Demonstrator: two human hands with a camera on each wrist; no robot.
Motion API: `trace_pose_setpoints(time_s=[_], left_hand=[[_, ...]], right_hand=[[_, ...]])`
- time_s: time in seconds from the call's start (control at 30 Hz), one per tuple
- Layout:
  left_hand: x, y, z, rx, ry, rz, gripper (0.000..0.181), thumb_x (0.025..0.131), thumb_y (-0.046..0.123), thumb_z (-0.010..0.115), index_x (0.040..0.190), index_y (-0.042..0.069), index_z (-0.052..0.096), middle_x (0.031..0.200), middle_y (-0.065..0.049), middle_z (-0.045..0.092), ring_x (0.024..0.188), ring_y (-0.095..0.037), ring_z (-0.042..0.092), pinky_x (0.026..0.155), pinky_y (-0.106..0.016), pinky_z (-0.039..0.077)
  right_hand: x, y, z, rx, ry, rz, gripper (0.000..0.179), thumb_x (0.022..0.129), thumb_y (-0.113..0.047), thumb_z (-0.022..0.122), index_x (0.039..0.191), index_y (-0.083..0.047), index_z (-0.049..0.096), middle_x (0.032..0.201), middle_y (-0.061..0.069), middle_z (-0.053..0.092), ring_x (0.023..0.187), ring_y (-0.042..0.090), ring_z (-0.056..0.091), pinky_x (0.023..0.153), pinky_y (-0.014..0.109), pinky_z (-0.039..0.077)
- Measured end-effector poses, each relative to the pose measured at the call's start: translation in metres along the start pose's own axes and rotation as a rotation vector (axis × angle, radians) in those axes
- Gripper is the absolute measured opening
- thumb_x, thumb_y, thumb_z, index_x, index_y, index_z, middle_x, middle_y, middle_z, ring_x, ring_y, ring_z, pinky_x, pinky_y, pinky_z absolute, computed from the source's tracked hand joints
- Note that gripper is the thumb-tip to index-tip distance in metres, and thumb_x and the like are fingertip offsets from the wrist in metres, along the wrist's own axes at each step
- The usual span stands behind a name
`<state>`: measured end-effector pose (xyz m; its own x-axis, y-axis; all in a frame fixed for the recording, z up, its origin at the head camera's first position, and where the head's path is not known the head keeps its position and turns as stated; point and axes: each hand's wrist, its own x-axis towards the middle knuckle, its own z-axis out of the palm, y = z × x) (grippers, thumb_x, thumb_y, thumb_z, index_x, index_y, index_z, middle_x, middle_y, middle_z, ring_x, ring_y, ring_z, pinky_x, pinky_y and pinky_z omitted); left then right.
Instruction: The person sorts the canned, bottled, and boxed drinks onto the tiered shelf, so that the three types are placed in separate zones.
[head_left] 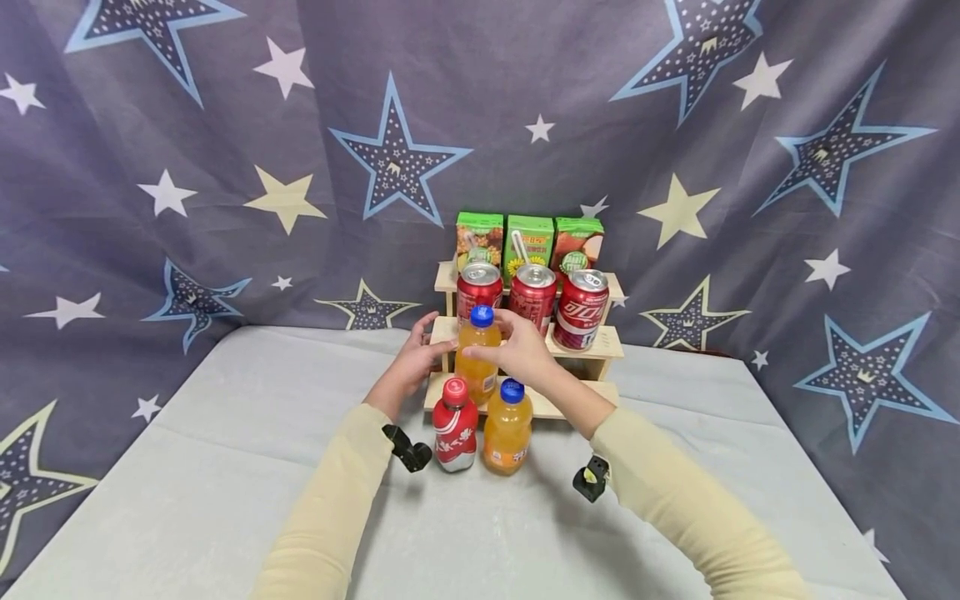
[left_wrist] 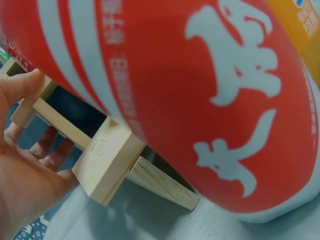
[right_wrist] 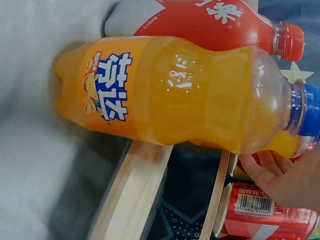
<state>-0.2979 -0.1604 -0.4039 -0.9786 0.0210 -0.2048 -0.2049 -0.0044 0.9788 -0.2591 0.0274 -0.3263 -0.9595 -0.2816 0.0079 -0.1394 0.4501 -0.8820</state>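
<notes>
My right hand [head_left: 522,346] holds an orange soda bottle [head_left: 474,375] with a blue cap, upright at the lowest step of a wooden tiered rack [head_left: 611,342]. Thumb and fingers go round its upper part. At the rack's left end is my left hand [head_left: 415,360]; the left wrist view shows its thumb at the wooden step and its fingers round the far side, gripping the rack. A red-labelled bottle [head_left: 455,433] with a red cap and a second orange soda bottle [head_left: 507,437] stand on the table before the rack, both untouched.
Three red cans [head_left: 581,312] stand in a row on the middle step. Behind them, several green-topped juice cartons [head_left: 530,237] fill the top step. A pale cloth covers the table [head_left: 225,467], and a star-patterned curtain [head_left: 480,50] hangs behind.
</notes>
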Motion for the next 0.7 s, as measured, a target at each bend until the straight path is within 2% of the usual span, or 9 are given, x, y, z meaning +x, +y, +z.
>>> trace_pose_setpoints(time_s=[0.23, 0.53, 0.7], left_hand=[[0.0008, -0.0001, 0.0001, -0.008, -0.003, 0.003, 0.075, 0.09, 0.014, 0.059, 0.149, 0.026, 0.014, 0.147, -0.02, 0.029, 0.13, -0.039, 0.039, 0.108, -0.055, 0.032], [-0.0006, -0.0004, 0.0007, -0.033, -0.01, 0.019, 0.076, 0.09, 0.009, 0.057, 0.149, 0.024, 0.012, 0.146, -0.021, 0.031, 0.128, -0.039, 0.041, 0.106, -0.053, 0.035], [-0.0009, 0.0, 0.0016, -0.042, -0.005, 0.021, 0.076, 0.09, 0.009, 0.058, 0.149, 0.025, 0.013, 0.145, -0.022, 0.031, 0.128, -0.039, 0.042, 0.107, -0.053, 0.034]], right_hand=[[-0.0001, -0.0004, -0.0002, 0.012, 0.008, 0.006, 0.065, 0.076, -0.031, 0.077, 0.131, -0.015, 0.046, 0.127, 0.009, 0.057, 0.12, 0.027, 0.052, 0.098, 0.047, 0.046], [0.0023, 0.0011, -0.0003, -0.03, 0.02, -0.02, 0.066, 0.074, -0.032, 0.079, 0.129, -0.013, 0.05, 0.118, 0.008, 0.058, 0.112, 0.027, 0.054, 0.092, 0.046, 0.048], [0.0034, 0.0014, -0.0009, -0.034, 0.01, -0.029, 0.064, 0.074, -0.033, 0.079, 0.128, -0.014, 0.051, 0.119, 0.008, 0.059, 0.113, 0.027, 0.053, 0.094, 0.047, 0.047]])
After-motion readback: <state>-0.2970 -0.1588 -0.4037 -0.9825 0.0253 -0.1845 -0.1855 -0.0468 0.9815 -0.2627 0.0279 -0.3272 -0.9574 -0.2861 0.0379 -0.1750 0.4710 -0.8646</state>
